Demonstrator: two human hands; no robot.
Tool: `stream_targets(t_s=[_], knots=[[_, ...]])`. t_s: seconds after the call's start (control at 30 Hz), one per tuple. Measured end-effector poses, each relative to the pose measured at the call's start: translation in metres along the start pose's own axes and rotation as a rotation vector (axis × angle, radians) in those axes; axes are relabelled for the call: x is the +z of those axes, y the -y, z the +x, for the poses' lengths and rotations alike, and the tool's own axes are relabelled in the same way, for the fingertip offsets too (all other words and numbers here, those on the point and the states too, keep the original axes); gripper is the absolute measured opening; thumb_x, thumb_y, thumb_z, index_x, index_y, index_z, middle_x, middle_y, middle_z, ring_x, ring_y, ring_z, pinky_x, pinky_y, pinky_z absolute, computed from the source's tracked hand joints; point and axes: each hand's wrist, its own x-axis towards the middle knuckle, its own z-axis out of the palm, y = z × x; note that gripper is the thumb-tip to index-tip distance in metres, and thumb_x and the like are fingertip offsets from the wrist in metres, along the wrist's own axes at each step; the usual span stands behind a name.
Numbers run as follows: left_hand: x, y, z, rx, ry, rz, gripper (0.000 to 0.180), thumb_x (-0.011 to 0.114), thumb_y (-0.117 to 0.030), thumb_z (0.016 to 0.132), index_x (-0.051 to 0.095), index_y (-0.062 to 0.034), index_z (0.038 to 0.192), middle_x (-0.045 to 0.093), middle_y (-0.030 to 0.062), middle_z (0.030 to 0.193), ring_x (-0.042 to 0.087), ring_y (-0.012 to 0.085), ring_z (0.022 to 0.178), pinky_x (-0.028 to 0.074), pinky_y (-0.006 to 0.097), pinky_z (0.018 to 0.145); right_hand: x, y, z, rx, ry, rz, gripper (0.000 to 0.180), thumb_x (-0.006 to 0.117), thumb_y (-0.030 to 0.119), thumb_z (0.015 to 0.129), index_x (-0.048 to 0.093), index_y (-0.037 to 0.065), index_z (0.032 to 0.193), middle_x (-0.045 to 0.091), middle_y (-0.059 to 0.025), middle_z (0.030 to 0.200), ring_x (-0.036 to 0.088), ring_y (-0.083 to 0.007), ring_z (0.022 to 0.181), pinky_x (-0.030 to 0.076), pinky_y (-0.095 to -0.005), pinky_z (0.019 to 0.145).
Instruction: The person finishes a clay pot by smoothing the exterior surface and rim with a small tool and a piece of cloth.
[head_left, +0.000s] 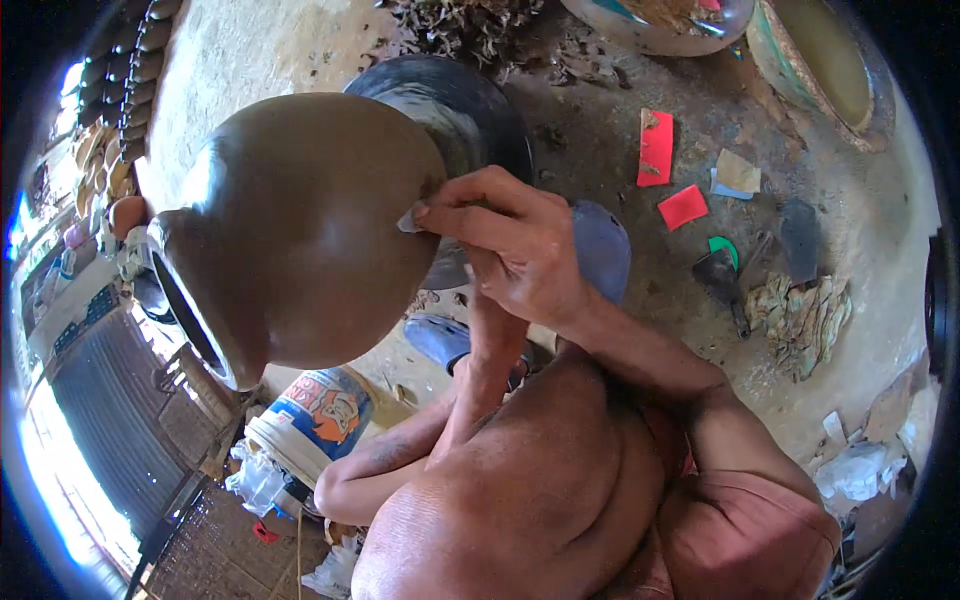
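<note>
A large, round brown clay pot with a flared rim stands with its base end by a dark round turntable. Its mouth points toward the lower left of the picture. My right hand is closed, pinching a small, thin, pale grey scraper between thumb and fingers. The scraper touches the pot's wall near its lower part. My left forearm reaches up behind the right hand, which hides the left hand's fingers. Whether the left hand touches the pot cannot be seen.
Clay scraps lie beyond the turntable. Red pieces, a dark scraper and a crumpled cloth are on the floor at right. A basin of water stands at upper right. A bucket sits at lower left.
</note>
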Motion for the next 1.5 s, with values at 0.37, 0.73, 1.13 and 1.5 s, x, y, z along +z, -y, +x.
stream_targets(t_s=[0.37,0.73,1.13,1.5], knots=[[-0.086,-0.034,0.054,0.162,-0.028,-0.135,0.062,0.05,-0.052,0.104,0.047,-0.0143,0.153,0.053,0.0094,0.152,0.049,0.0268,0.141,0.044,0.045,0.115,-0.003,-0.006,-0.009,0.068,0.01,0.003,0.039,0.069,-0.012,0.067,0.077,0.007,0.1,0.07,-0.0101,0.096,0.073,-0.0288,0.086,0.061,-0.0372,0.073],[-0.104,-0.121,0.064,0.169,0.001,0.248,0.07,0.048,-0.058,0.104,0.044,-0.0108,0.154,0.048,0.0129,0.155,0.045,0.0303,0.144,0.043,0.051,0.114,-0.007,-0.004,-0.009,0.055,0.031,-0.026,0.04,0.071,-0.01,0.065,0.075,0.008,0.099,0.07,-0.01,0.098,0.073,-0.0299,0.087,0.061,-0.0378,0.074],[-0.06,-0.045,0.028,-0.135,-0.06,-0.267,0.068,0.05,-0.056,0.103,0.046,-0.0106,0.153,0.05,0.0086,0.155,0.044,0.0314,0.145,0.039,0.054,0.117,-0.003,-0.017,-0.016,0.057,0.015,-0.005,0.038,0.071,-0.01,0.065,0.075,0.008,0.099,0.069,-0.0089,0.095,0.072,-0.0299,0.084,0.059,-0.0382,0.07],[-0.044,-0.001,0.023,0.014,-0.05,-0.083,0.068,0.051,-0.056,0.103,0.046,-0.01,0.153,0.052,0.0114,0.151,0.05,0.0297,0.14,0.046,0.049,0.113,-0.002,-0.02,-0.027,0.113,0.029,-0.022,0.038,0.064,-0.019,0.071,0.077,0.004,0.098,0.072,-0.0115,0.098,0.074,-0.0266,0.084,0.061,-0.0353,0.069]])
